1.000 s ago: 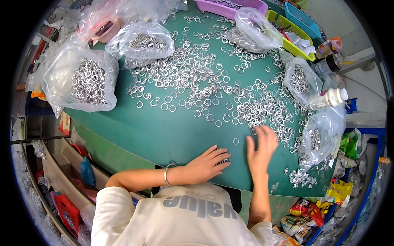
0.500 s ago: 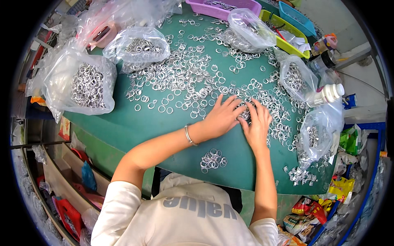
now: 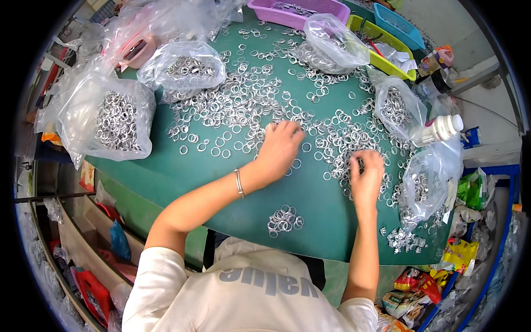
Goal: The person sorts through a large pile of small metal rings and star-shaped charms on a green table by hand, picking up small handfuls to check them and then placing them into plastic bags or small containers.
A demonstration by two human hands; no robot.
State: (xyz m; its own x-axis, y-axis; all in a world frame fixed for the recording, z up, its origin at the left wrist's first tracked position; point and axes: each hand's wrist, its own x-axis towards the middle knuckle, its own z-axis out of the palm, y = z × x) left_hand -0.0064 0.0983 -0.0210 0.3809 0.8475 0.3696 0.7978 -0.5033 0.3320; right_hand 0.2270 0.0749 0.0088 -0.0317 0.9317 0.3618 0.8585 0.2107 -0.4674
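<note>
Many loose silvery metal rings (image 3: pixel 238 105) lie spread over a green tabletop (image 3: pixel 221 182). My left hand (image 3: pixel 280 145), a bangle on its wrist, is over the near edge of the left spread with its fingers curled down and closed. What those fingers hold, if anything, is hidden. Further right, my right hand (image 3: pixel 367 172) is at the near side of the right-hand heap of rings (image 3: pixel 343 144). Its thumb and fingers bend toward each other in a pinch, and I cannot see what is between them. A small separate pile of rings (image 3: pixel 285 220) sits close to my body.
Clear plastic bags of rings stand at the left (image 3: pixel 119 119), back left (image 3: pixel 191 69) and right (image 3: pixel 421 185). Purple (image 3: pixel 298 16), yellow-green (image 3: pixel 381 50) and blue baskets (image 3: pixel 398 26) line the back. A white bottle (image 3: pixel 440 130) lies at the right; small metal pieces (image 3: pixel 405 239) are near the front right corner.
My hands were together over a cluster of rings and are now apart. The left moved left with its fingers curling; the right moved right and nearer to me. Rings show between them.
</note>
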